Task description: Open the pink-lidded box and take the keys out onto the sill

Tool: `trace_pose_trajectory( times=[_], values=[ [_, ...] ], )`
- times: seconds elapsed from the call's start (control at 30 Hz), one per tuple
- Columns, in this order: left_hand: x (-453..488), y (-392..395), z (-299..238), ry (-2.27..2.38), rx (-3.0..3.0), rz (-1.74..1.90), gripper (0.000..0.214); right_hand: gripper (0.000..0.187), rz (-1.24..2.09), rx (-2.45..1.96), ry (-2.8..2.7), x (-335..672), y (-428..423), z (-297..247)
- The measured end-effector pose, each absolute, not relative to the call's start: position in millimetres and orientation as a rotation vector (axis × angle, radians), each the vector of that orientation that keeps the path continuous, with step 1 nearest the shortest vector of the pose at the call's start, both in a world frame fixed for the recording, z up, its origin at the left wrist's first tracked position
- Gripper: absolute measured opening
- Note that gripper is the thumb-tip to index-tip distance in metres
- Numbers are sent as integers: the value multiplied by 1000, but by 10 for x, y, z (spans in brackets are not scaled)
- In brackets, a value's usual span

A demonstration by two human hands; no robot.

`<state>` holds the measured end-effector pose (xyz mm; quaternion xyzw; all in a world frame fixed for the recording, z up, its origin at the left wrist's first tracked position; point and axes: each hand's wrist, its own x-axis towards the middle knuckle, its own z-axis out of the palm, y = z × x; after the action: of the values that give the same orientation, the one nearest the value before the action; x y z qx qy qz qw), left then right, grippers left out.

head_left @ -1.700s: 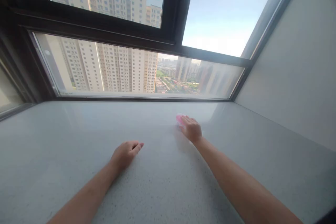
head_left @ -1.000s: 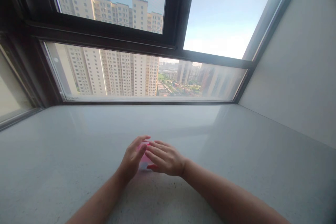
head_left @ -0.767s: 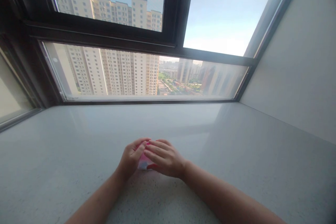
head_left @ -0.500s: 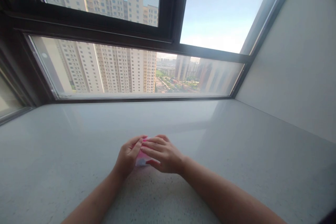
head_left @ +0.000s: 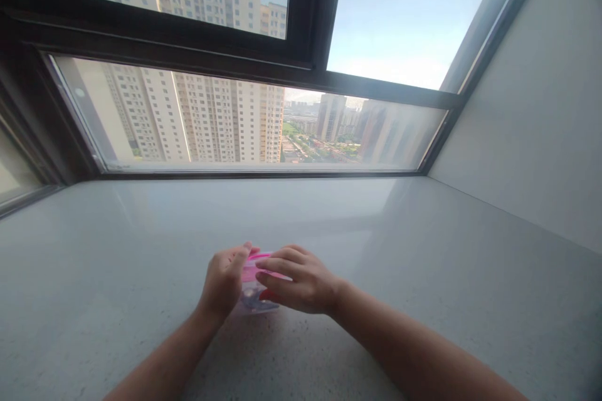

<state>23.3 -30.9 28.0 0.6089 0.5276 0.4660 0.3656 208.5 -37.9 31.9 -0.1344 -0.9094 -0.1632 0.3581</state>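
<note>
- my left hand [head_left: 224, 279] and my right hand [head_left: 297, 279] are both wrapped around one small pink box [head_left: 256, 285], near the middle of the grey stone sill [head_left: 117, 263], close to me.
- left hand: curled against the box's left side, fingers bent over its top edge, thumb side hidden. it grips the box.
- right hand: laid over the box from the right, fingers [head_left: 275, 264] stretched flat across the pink lid toward the left hand, thumb tucked under at the front. also gripping the box.
- fingertips of the two hands nearly meet on top of the box; can't tell if they touch.
- box: pink top, clear or pale lower body showing between my hands. something dark inside, too blurred to identify. can't tell if its base sits on the sill or is lifted just off it.
- both forearms come in from the bottom edge, left from lower left, right from lower right, low over the sill.
- sill: speckled, pale, slightly glossy.
- behind: wide window [head_left: 254, 125] with dark frame [head_left: 188, 50], fixed lower pane, upper panes split by a vertical post.
- through the glass: tall apartment blocks [head_left: 211, 119] on the left, lower city and green patches in the middle, pale sky on the right.
- right side: plain light wall [head_left: 531, 138] meeting the sill at an angle.
- far left: a second pane [head_left: 14, 169] of a side window, only partly visible.
</note>
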Motion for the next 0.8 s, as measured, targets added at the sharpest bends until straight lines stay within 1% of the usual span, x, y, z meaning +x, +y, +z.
trace_pose_trajectory(
  times=[0.2, 0.4, 0.63, 0.8],
  values=[
    [281, -309, 281, 1327, 1543, 1163, 51, 25, -474, -357, -2339, 2079, -422, 349],
    [289, -307, 231, 1235, 1457, 1162, 52, 13, -656, -280, -2296, 2065, -476, 393],
    [286, -287, 176, 1174, 1398, 1152, 49, 11, -733, -243, -2267, 2062, -494, 382],
    [286, -276, 142, 1183, 1377, 1139, 50, 11, -717, -264, -2347, 2073, -495, 388]
  ],
)
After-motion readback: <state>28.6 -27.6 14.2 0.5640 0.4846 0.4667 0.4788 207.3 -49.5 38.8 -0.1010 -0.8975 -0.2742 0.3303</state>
